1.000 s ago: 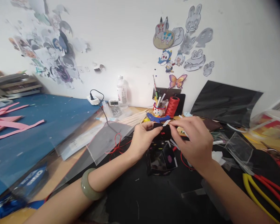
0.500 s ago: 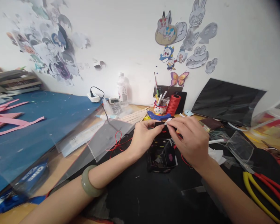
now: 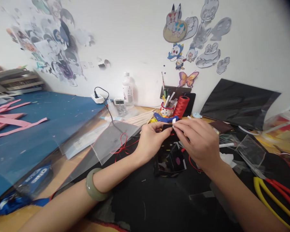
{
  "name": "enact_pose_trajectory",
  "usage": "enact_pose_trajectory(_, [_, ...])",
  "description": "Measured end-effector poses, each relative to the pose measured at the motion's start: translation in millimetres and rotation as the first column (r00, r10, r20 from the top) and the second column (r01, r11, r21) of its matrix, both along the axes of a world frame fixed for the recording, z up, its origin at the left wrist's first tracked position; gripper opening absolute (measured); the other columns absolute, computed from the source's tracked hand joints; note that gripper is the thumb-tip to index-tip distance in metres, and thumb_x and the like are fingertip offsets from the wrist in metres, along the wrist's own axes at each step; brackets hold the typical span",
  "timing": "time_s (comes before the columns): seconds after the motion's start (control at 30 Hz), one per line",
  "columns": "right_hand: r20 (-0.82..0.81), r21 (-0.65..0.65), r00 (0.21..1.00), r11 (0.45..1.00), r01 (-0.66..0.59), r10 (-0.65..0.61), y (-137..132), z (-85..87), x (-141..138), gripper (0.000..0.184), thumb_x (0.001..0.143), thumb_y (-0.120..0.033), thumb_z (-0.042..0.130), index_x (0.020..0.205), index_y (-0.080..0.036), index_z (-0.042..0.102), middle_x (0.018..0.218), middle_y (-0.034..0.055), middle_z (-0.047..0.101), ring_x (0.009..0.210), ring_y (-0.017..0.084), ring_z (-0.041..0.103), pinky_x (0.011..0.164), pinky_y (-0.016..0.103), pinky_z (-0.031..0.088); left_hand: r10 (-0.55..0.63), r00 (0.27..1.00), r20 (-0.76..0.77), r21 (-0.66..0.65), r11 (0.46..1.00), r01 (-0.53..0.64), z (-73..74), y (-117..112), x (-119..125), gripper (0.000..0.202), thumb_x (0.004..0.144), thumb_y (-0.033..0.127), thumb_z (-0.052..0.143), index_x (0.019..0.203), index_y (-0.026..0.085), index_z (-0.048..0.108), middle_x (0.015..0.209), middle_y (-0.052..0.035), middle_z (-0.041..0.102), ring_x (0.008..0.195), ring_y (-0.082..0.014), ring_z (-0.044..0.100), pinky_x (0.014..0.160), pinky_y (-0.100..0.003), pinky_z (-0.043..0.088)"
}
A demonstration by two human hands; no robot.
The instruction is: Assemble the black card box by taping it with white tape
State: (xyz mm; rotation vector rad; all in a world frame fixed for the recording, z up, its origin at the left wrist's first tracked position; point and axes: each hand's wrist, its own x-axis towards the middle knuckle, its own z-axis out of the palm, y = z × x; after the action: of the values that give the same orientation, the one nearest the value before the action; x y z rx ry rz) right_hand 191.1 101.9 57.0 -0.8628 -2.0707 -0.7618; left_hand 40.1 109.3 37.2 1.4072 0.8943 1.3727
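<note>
My right hand (image 3: 200, 140) is closed in a pinch on a small white strip (image 3: 174, 121), whose end sticks up past the fingertips. Close beside it, my left hand (image 3: 151, 140) grips a small black piece (image 3: 167, 127) between thumb and fingers; what it is made of I cannot tell. The two sets of fingertips almost touch. Just below them a small black open box (image 3: 159, 169) rests on the black work surface (image 3: 164, 199), with a pink round spot on an inner wall. Whether the black piece joins the box is hidden by my hands.
Scissors with yellow and red handles (image 3: 261, 190) lie at the right by a clear plastic piece (image 3: 252, 151). Behind my hands stand a red thread spool (image 3: 182, 107) and a pen cup (image 3: 166, 111). A red cord (image 3: 122, 146) and clear sheet (image 3: 111, 141) lie left.
The white strip now stands more upright between my right fingertips. Both hands stay close together above the box. The whole view has shifted slightly.
</note>
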Motion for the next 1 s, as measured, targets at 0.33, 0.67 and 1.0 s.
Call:
enact_pose_trajectory(0.33, [0.074, 0.010, 0.996, 0.999, -0.045, 0.044, 1.1, 7.5, 1.5, 0.011, 0.076, -0.013, 0.062, 0.086, -0.011, 0.066, 0.086, 0.0083, 0.071, 0.080, 0.022, 0.063, 0.074, 0.035, 0.049, 0.123, 0.980, -0.156, 0.185, 0.978, -0.094, -2.9, -1.4, -0.3, 0.017, 0.075, 0.022, 0.059, 0.087, 0.015, 0.069, 0.082, -0.0045, 0.071, 0.072, -0.0158, 0.062, 0.072, -0.027, 0.049])
enact_pose_trajectory(0.67, [0.043, -0.057, 0.995, 0.995, -0.083, 0.086, 2.2, 10.4, 5.4, 0.010, 0.075, -0.013, 0.061, 0.084, -0.012, 0.067, 0.083, 0.0071, 0.071, 0.079, 0.021, 0.064, 0.074, 0.034, 0.051, 0.121, 0.980, -0.157, 0.196, 0.977, -0.089, -1.9, -3.5, 0.4, 0.017, 0.075, 0.020, 0.059, 0.087, 0.014, 0.069, 0.084, -0.0050, 0.071, 0.075, -0.0160, 0.063, 0.074, -0.026, 0.049])
enact_pose_trajectory(1.0, [-0.278, -0.157, 0.960, 0.984, -0.084, 0.038, 2.8, 10.6, 3.1, 0.011, 0.076, -0.010, 0.056, 0.076, -0.017, 0.064, 0.077, 0.0049, 0.069, 0.074, 0.017, 0.063, 0.073, 0.031, 0.050, 0.081, 0.985, -0.154, 0.147, 0.987, -0.058, -1.6, -1.3, -0.6, 0.017, 0.076, 0.023, 0.058, 0.089, 0.015, 0.068, 0.082, -0.0039, 0.070, 0.069, -0.0147, 0.063, 0.067, -0.025, 0.050])
